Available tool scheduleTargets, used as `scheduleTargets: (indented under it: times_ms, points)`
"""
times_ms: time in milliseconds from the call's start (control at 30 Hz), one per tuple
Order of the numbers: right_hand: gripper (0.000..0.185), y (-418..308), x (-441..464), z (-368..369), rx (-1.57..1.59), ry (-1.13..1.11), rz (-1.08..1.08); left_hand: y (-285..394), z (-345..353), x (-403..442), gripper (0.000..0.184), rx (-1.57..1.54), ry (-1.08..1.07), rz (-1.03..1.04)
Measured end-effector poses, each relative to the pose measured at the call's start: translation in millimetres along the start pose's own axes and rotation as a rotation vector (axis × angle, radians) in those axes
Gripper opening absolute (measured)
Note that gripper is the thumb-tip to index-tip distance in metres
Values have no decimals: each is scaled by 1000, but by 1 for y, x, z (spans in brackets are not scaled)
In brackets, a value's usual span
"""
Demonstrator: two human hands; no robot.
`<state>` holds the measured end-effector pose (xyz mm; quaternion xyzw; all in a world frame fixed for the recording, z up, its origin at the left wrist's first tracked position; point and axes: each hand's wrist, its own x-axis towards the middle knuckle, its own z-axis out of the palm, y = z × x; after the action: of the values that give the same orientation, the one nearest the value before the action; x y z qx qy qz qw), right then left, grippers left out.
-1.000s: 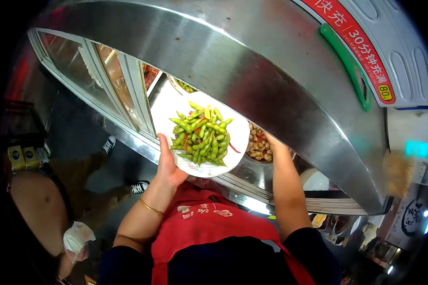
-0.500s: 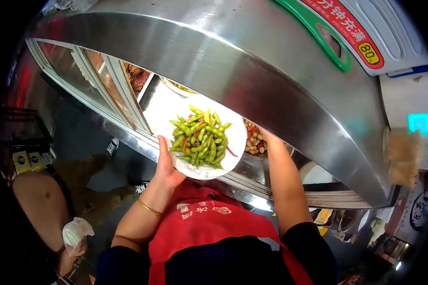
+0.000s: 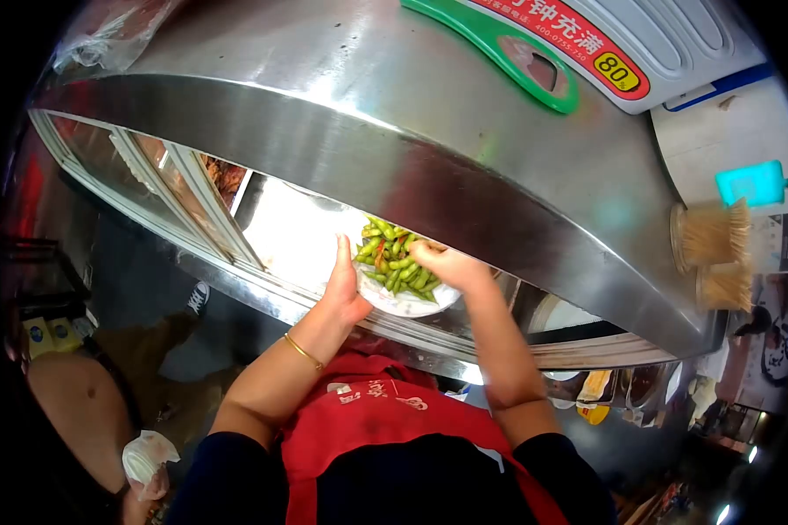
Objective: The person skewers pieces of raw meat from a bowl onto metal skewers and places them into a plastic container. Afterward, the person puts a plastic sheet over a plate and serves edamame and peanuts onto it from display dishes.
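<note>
A white plate (image 3: 400, 305) heaped with green edamame pods (image 3: 403, 278) and red chili bits is partly under the steel counter's edge, inside the opening of the display case. My left hand (image 3: 345, 293) grips its left rim, thumb upright and fingers out of sight below. At the right side, my right hand (image 3: 451, 267) is closed around the rim area. Its thumb lies over the pods, and its other fingers are hidden. The plate's far side is covered by the counter edge and the pods.
The steel counter (image 3: 324, 114) overhangs the case, with sliding glass panes (image 3: 162, 188) at left. Above are a green-handled bottle opener (image 3: 534, 74) and a white charging box (image 3: 674, 52). Skewer sticks (image 3: 714, 241) stand at right. Another person holding a bagged item (image 3: 149, 459) is at lower left.
The plate has shifted right and further under the counter edge, with my left hand following. My right hand has come from beside the peanuts onto the plate's right side. The view has shifted.
</note>
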<state>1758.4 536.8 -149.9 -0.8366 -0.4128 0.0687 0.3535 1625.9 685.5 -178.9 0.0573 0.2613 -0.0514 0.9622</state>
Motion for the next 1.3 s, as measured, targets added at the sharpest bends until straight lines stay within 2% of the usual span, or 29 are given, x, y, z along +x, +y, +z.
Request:
scheduleTargets:
  times_ms: [33, 167, 300, 400, 433, 500, 567, 633, 867, 933, 967, 1100, 1233, 1300]
  points:
    - [41, -14, 0, 11, -40, 38, -20, 0, 1, 0, 85, 9, 14, 12]
    - [49, -86, 7, 11, -127, 67, 124, -1, 2, 3, 86, 33, 53, 30]
    - [52, -90, 0, 10, -80, 70, 70, 0, -1, 2, 88, 63, 39, 13]
    - [52, -78, -12, -16, 167, -157, 230, 1, 1, -3, 91, 86, 3, 17]
    - [40, -66, -19, -23, -78, -63, 226, 2, 4, -6, 93, 42, 11, -14]
    - [39, -14, -24, -40, -260, 159, 327, 2, -6, -3, 96, -16, -16, -47]
    - [38, 53, -31, -49, 28, 273, 572, 4, -1, -9, 96, -17, -6, -31]
    - [37, 95, -22, -38, 220, 309, 668, 8, 5, -16, 96, -19, 17, -6]
    - [34, 104, 23, 9, 321, 368, 639, 21, 27, -52, 96, -44, 93, 76]
    - [33, 102, 26, 11, 325, 381, 628, 22, 24, -61, 80, -138, 29, 94]
    - [33, 100, 27, 13, 321, 383, 614, 24, 29, -65, 87, -143, 57, 87]
    - [31, 88, 17, 24, 322, 408, 578, 27, 16, -69, 93, -157, 38, 115]
    - [29, 86, 9, 16, 356, 429, 556, 30, 12, -66, 93, -153, 11, 98]
    - [28, 84, 12, -8, 373, 421, 532, 27, 21, -55, 92, -127, 78, 81]
